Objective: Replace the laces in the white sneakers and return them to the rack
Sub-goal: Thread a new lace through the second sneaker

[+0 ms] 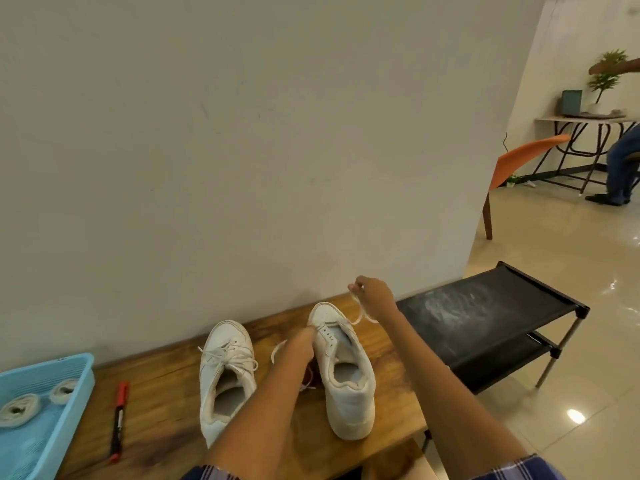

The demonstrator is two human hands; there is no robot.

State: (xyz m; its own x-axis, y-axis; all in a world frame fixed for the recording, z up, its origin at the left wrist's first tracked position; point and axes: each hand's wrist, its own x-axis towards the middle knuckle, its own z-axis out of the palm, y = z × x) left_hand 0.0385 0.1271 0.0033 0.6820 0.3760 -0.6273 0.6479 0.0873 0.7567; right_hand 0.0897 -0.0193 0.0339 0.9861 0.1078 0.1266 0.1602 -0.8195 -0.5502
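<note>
Raised above the toe of the right-hand sneaker (341, 368), the right hand (375, 296) pinched a white lace (362, 315) between curled fingers, the lace hanging down in a loop toward the shoe's eyelets. Lower down, the left hand (301, 344) pressed against that shoe's near eyelet row with its fingers bent — whether it gripped the lace end there I could not tell. Both shoes stood on the wooden bench (166, 386), toes to the wall; the left-hand sneaker (225, 372) was laced, with loose ends spread across its tongue. A red marker (118, 420) lay on the bench between that shoe and a blue tray (69, 367) holding two coiled laces (19, 408). Just beside the bench, to the right, stood the black shoe rack (491, 313) — both of its tiers bare.
</note>
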